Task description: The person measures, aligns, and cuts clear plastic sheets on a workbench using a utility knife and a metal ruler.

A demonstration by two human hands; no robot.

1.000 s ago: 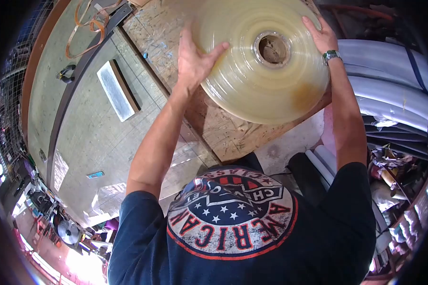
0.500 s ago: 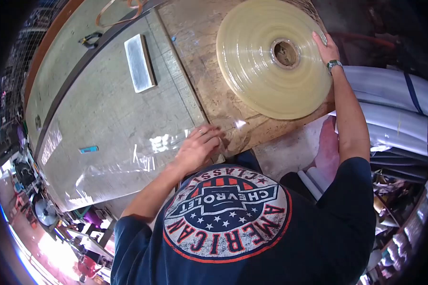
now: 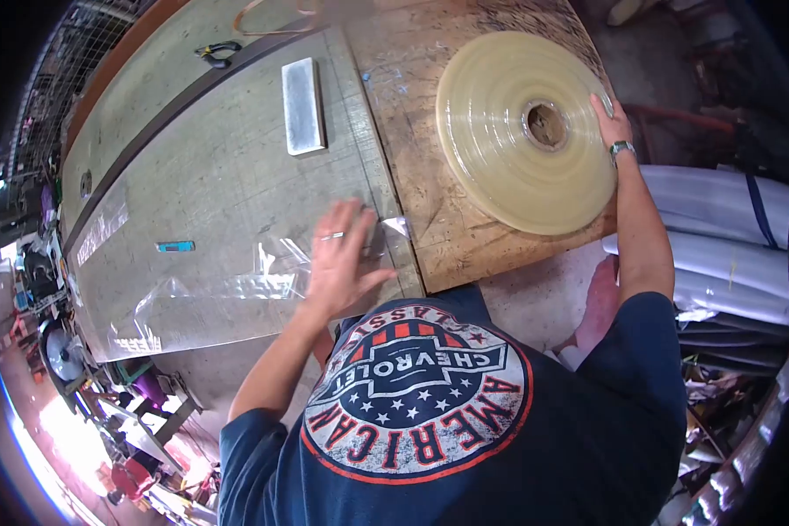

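My left hand (image 3: 337, 254) is spread palm down over clear plastic film (image 3: 259, 286) on the grey-green part of the worktable, with nothing gripped and a ring on one finger. My right hand (image 3: 611, 124), with a watch at the wrist, holds the right rim of a large yellowish roll of clear film (image 3: 491, 114). The roll lies flat on the brown wooden board (image 3: 451, 254), its round core hole facing up. Part of the right hand's grip is hidden at the roll's edge.
On the table are a white-faced rectangular block (image 3: 302, 105), a blue cutter (image 3: 175, 246), black pliers (image 3: 217, 54) and a dark strip (image 3: 149, 124). Large white rolls (image 3: 710, 210) lie beyond the right edge. A fan (image 3: 63, 352) stands at the lower left.
My left hand has gone from bunched fingers at the board's seam to spread fingers slightly further left. My right hand stays on the roll. The view has shifted, moving the table items rightward.
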